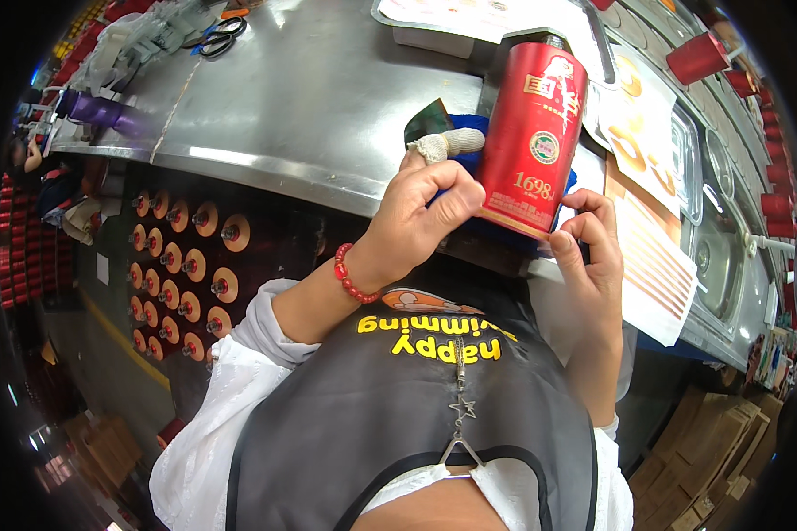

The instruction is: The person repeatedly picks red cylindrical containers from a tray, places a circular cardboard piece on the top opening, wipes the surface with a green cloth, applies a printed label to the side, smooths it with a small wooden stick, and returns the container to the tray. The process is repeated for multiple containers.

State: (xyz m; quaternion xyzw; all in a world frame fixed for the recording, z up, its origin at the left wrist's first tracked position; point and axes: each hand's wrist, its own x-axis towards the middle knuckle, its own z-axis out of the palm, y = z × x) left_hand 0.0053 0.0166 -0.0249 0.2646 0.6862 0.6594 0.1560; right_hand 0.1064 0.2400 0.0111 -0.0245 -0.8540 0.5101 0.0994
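A red bottle (536, 133) with gold and white print lies tilted on a blue cloth (469, 164), its gold-edged base toward me and its neck pointing away. My left hand (429, 208) is closed beside the bottle's lower left side, its thumb by the base edge. A white knitted finger cover (452, 144) sits on one of its fingers. At the lower right of the base, my right hand (591, 243) is closed, thumb and forefinger brought together near the rim. Whatever either hand pinches is hidden or too small to make out. A dark green piece (428, 122) shows behind the finger cover.
Scissors (223, 37) lie on the metal table (283, 106) at the far left. Printed sheets with gold stripes (651, 283) hang over its right edge, near a clear plastic tray (689, 164). Several red bottles (226, 285) stand below at left. Flattened cardboard (704, 460) leans at lower right.
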